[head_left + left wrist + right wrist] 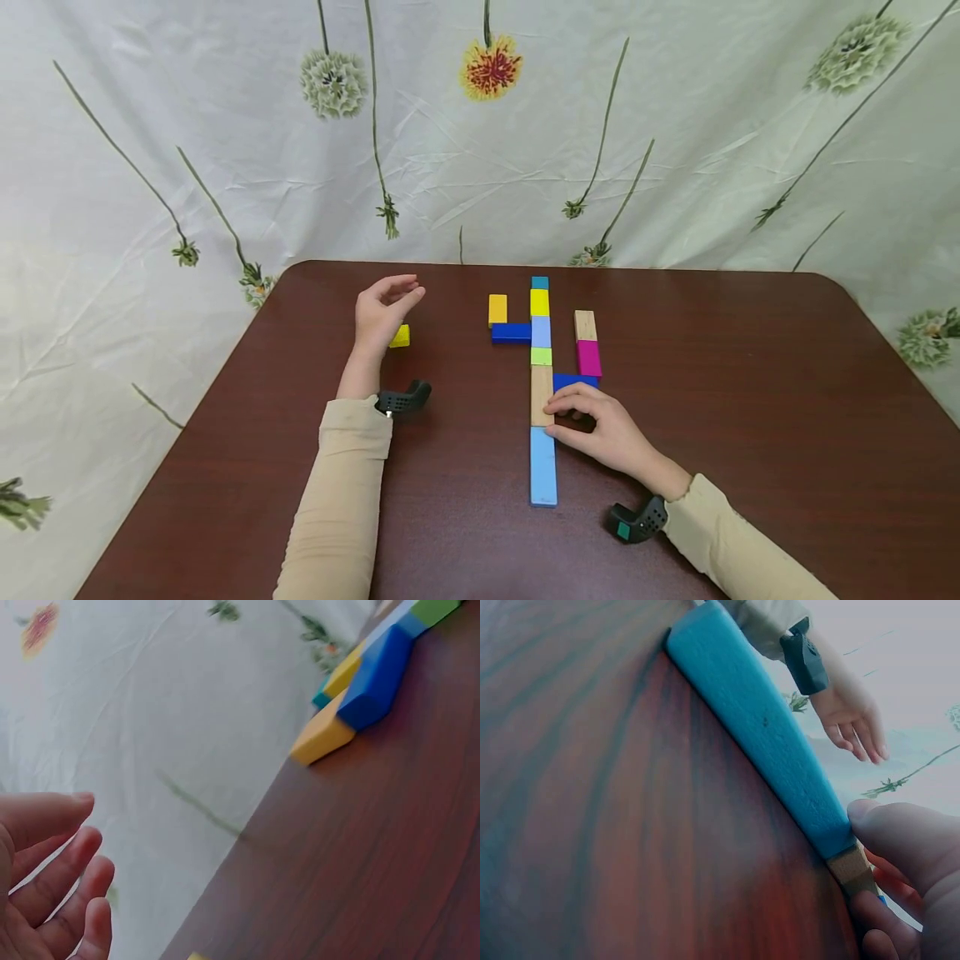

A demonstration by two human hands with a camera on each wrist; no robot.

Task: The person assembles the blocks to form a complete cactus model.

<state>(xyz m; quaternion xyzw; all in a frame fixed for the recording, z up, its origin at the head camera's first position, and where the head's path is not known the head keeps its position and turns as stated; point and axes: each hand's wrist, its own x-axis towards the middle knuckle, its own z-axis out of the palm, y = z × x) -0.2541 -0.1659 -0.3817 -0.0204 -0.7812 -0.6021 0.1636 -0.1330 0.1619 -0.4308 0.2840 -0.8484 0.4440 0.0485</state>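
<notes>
In the head view a line of flat blocks runs away from the person. Its near end is a long light blue block point(543, 467), followed by a plain wooden block point(541, 392). My right hand point(603, 429) touches this line from the right, fingertips on the wooden block's edge and thumb by the joint. In the right wrist view the thumb point(877, 817) lies against the light blue block's end. My left hand point(381, 312) is raised at the left with loosely bent fingers and nothing in them. Beneath it lies a yellow block point(401, 336), partly hidden.
Further up the line are green point(541, 357), periwinkle point(541, 332), yellow point(539, 302) and teal point(540, 282) blocks. A blue block point(512, 333) and an orange block point(497, 309) branch left. Blue point(576, 381), magenta point(588, 358) and wooden point(585, 325) blocks branch right.
</notes>
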